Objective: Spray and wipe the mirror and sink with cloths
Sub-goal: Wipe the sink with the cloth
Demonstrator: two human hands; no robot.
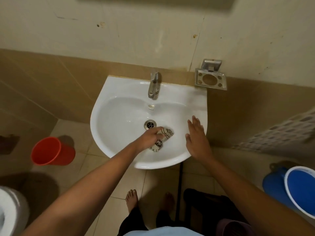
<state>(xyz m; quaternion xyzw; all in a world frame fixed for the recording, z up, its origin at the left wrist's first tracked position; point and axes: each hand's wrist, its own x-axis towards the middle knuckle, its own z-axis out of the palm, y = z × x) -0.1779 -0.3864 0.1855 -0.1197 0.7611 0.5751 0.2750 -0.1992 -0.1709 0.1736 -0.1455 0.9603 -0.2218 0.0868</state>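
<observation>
Your left hand (150, 136) reaches into the white ceramic wall-mounted sink (109, 133) and its fingers curl down over a crumpled pale cloth with dark striped markings (164, 137), pressing it against the bowl just to the right of the round metal drain (150, 124). Part of the cloth bunches out beyond your knuckles toward the right, and another fold trails toward the near rim below your hand.

Your right hand (196, 138) lies flat on the right side of the sink with its fingers straight and slightly spread, palm down on the rim and holding nothing. It sits near the cloth but apart from it.

The chrome tap (154, 86) stands at the back of the sink, its spout pointing over the bowl. A metal soap holder with a round cut-out (211, 79) is fixed to the wall just beside the sink's back right corner. On the tiled floor, an orange plastic bucket (51, 151) stands to the left of the sink, and a blue plastic bucket with a white rim (289, 188) sits at the far right. Your bare feet (131, 198) show below the sink's front edge.
</observation>
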